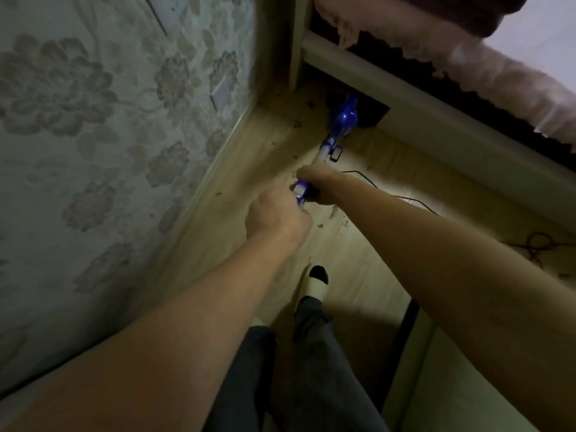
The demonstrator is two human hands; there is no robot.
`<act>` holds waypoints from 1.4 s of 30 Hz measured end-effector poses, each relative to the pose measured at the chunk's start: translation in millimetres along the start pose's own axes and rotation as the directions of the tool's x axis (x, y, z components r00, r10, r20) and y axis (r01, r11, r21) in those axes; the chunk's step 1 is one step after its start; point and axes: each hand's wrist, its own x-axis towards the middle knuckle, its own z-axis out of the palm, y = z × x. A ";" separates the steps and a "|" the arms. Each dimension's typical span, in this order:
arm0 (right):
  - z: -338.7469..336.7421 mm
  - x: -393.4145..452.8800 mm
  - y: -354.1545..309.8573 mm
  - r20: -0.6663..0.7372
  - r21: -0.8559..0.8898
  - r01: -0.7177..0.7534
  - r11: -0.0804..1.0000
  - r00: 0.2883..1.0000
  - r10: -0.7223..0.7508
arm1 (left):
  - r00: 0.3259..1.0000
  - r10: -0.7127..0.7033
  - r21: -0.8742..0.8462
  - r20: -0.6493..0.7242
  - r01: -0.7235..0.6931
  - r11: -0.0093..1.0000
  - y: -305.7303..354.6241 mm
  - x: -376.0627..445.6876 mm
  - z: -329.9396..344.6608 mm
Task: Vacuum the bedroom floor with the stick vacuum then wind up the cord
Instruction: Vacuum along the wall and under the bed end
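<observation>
Both hands, left [277,213] and right [318,185], grip the vacuum [338,129] handle; its head under the bed [436,98] may jam, or snag the cord [405,198]

At nine o'clock I see grey-green wallpaper with a raised floral pattern [93,135]. At one o'clock a pale wooden bed frame rail [436,110] runs diagonally, a pink frilled bed skirt [498,76] hanging above it. A reddish tangled string [534,244] lies at three o'clock.
</observation>
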 end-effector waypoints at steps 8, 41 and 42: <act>-56.8 47.8 77.0 -0.127 -0.414 -0.087 0.906 0.991 0.037 | 0.748 -0.178 0.088 0.640 0.158 0.983 -1.9 23.9 96.0; 100.0 297.4 222.3 -0.174 -0.366 0.008 0.930 0.982 -0.076 | 0.857 -0.275 0.369 0.437 0.108 0.923 -272.9 188.6 229.1; 104.1 310.9 224.3 -0.181 -0.369 0.028 0.929 0.978 -0.101 | 0.876 -0.260 0.362 0.407 0.106 0.926 -281.9 197.2 235.1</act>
